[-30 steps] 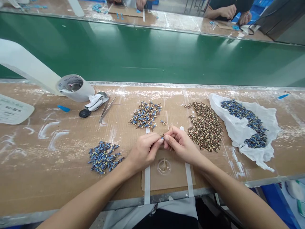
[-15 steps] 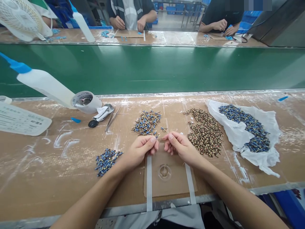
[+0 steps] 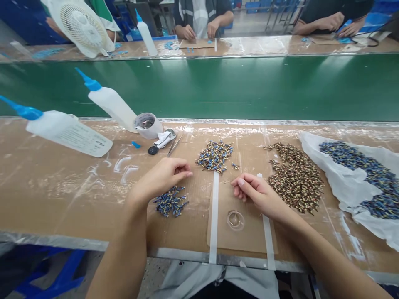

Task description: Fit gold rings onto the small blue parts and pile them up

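Note:
My left hand (image 3: 168, 176) hovers just above a small heap of blue-and-yellow parts (image 3: 171, 202). Its thumb and fingertips are brought together, and whatever sits between them, if anything, is too small to see. Over the taped cardboard sheet (image 3: 227, 236) is my right hand (image 3: 254, 191), fingers curled and thumb pressed to the index finger; I cannot make out anything in the pinch. A clear round dish (image 3: 235, 220) lies on the sheet below it. Mixed blue-and-gold parts (image 3: 215, 155) form a pile beyond my hands, and brass-coloured parts (image 3: 296, 178) are heaped to the right.
White plastic wrap (image 3: 335, 178) holds more blue parts at the right. Two blue-tipped bottles (image 3: 112, 106), a tape roll (image 3: 149, 126), tweezers (image 3: 175, 145) and a black cap (image 3: 152, 150) are on the left. A green belt (image 3: 199, 87) separates me from co-workers opposite.
My hands have come apart from where they met over the sheet. The left one has moved leftward to the blue-and-yellow heap. The camera view has swung left.

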Demonstrator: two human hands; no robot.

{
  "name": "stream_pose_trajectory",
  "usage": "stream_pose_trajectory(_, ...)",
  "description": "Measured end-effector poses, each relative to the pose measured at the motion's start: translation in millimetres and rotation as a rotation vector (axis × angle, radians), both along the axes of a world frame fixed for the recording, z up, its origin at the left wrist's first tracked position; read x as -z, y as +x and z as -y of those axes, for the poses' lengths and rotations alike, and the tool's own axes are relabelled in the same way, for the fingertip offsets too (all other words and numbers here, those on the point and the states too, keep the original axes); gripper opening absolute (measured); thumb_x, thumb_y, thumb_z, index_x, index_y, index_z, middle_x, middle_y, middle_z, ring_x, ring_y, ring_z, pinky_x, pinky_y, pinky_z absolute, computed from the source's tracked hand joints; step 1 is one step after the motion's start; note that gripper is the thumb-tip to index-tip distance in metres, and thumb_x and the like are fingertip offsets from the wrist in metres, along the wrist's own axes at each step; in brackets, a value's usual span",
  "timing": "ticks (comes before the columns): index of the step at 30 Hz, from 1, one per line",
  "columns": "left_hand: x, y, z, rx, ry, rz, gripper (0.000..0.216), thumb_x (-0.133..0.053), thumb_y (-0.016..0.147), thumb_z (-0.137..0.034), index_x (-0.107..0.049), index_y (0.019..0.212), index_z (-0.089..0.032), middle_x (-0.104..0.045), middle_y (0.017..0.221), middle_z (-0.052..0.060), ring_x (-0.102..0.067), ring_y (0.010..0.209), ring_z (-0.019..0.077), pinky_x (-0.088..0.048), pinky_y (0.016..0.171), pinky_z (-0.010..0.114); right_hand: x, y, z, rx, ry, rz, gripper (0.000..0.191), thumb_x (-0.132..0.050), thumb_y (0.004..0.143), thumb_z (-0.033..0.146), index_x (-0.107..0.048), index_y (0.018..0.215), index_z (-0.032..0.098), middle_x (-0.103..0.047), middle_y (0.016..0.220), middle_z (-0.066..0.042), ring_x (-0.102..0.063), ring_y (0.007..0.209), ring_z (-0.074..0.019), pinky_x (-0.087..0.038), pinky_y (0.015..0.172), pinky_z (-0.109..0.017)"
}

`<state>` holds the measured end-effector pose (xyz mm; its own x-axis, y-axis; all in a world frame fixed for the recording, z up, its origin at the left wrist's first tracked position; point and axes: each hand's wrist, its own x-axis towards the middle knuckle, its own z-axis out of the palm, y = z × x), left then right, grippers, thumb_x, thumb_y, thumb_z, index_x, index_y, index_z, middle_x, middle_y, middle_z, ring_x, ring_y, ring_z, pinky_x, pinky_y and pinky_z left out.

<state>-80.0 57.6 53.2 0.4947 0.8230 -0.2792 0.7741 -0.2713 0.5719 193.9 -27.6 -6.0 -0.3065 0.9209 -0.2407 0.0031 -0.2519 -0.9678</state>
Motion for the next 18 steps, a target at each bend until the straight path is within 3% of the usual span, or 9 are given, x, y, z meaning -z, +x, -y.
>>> stream_pose_trajectory(4,-4.4,-18,8,0.067,-0.116,-0.234,0.013,-0.06,0.08,-0.026,-0.058,0.07,-0.018,-0.058,0.065,-0.002,-0.053,0.063,0.0147,-0.032,0.058,0.026,0.6,2,0,-0.033,0.0,0.022,0.034,-0.049,0.096,0.047,-0.061,0.095,0.015,-0.062,0.078,-0.004,-0.053,0.065,-0.0113,-0.042,0.06,-0.025)
stream_pose_trajectory(9,4.5,-9,20,0.098,0.044,-0.338,0.009,-0.059,0.075,-0.02,-0.053,0.068,-0.018,-0.058,0.078,0.003,-0.053,0.077,0.0195,-0.032,0.064,0.028,-0.6,4,-1,-0.06,0.011,0.023,0.031,-0.048,0.097,0.044,-0.061,0.096,0.016,-0.062,0.08,-0.004,-0.053,0.066,-0.0116,-0.043,0.061,-0.026)
stream_pose_trajectory(13,6.0,-3,21,0.14,0.111,-0.231,0.011,-0.05,0.078,-0.015,-0.048,0.067,-0.018,-0.055,0.074,0.003,-0.049,0.07,0.0175,-0.031,0.063,0.029,-0.4,5,-2,-0.076,0.028,0.027,0.03,-0.049,0.097,0.043,-0.06,0.096,0.016,-0.062,0.08,-0.004,-0.053,0.066,-0.0115,-0.044,0.062,-0.026)
stream_pose_trajectory(18,0.8,14,23,0.165,0.079,-0.045,0.01,-0.048,0.079,-0.013,-0.044,0.072,-0.02,-0.052,0.065,-0.002,-0.047,0.06,0.0142,-0.027,0.057,0.027,-4.0,9,-1,-0.093,0.032,0.057,0.029,-0.049,0.097,0.043,-0.061,0.096,0.017,-0.064,0.082,-0.004,-0.054,0.066,-0.0117,-0.044,0.061,-0.026)
